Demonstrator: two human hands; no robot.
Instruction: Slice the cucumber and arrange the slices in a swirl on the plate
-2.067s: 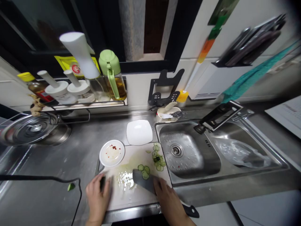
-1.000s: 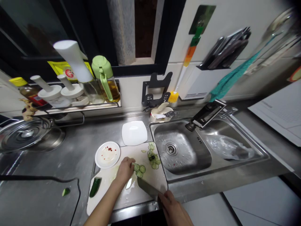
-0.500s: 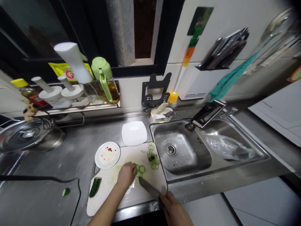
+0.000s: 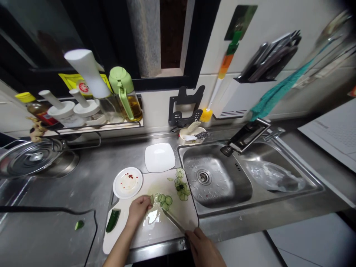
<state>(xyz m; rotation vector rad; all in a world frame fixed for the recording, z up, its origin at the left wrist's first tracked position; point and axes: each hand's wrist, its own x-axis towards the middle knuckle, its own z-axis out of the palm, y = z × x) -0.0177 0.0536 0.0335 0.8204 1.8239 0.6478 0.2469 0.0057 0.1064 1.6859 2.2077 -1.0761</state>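
On the white cutting board, my left hand pinches a small cucumber piece between its fingertips. Several cucumber slices lie just right of that piece. My right hand is wrapped round the handle of a knife, whose tip rests near those slices. A further cluster of slices sits at the board's right edge. At the board's left side lies a dark green cucumber piece.
A round plate with red bits overlaps the board's upper left corner. Behind the board stands a square white plate. The sink is at the right, the lidded pot at the left. A cucumber end lies on the counter.
My left hand has moved left, away from the slices, with the cucumber piece now showing at its fingertips. The knife blade has turned more edge-on, its tip still near the slices.
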